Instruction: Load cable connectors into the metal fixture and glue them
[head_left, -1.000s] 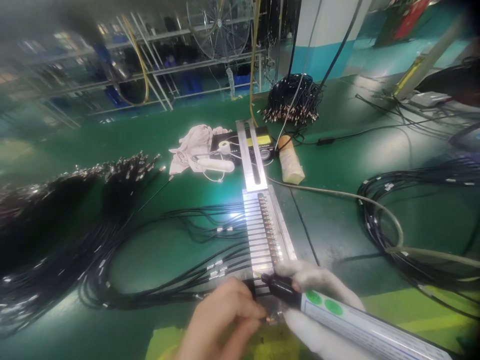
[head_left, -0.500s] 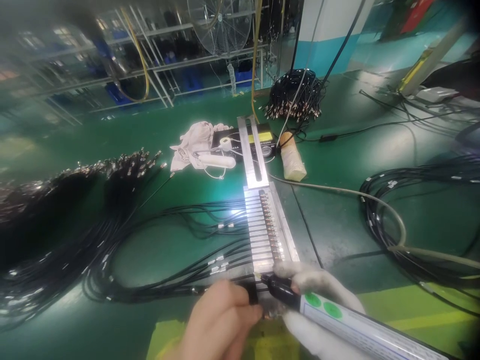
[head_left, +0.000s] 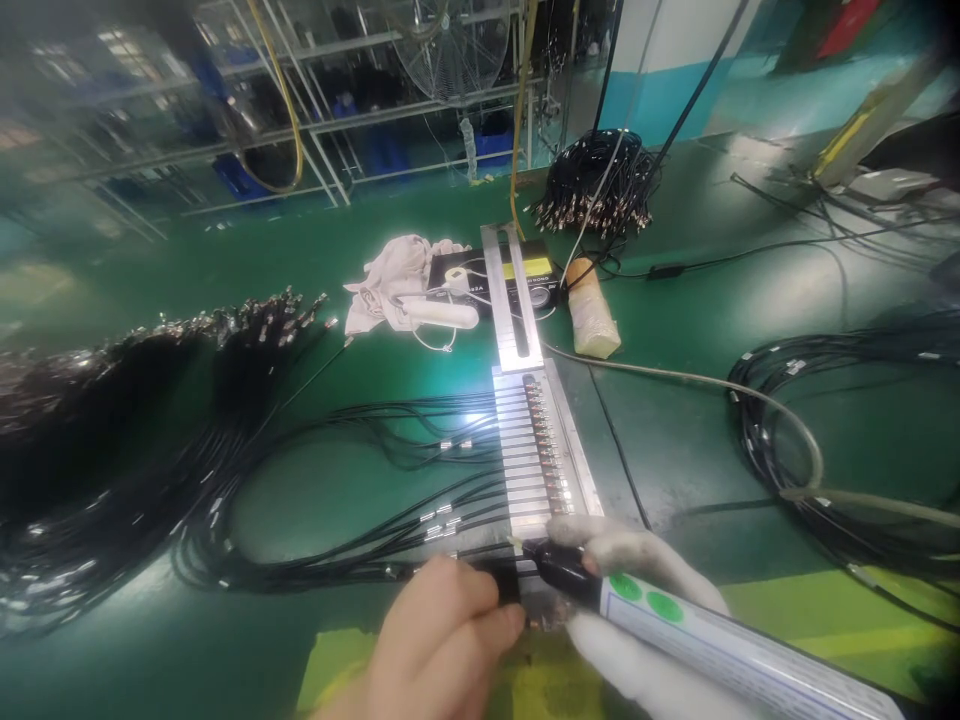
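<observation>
Silvery metal slotted fixture (head_left: 525, 452) at centre holds black cables (head_left: 300, 577) in its slots; right hand (head_left: 652, 560) grips a marker pen (head_left: 697, 628) at its near end; left hand's (head_left: 442, 630) fingers bunch beside it, grasp hidden.

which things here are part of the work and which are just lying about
Seems in use:
pen, held by the right hand
jig, its near end by the left hand
cables, running into the jig

Seems just lying about:
cloth
wrapped block
far cable bundle
</observation>
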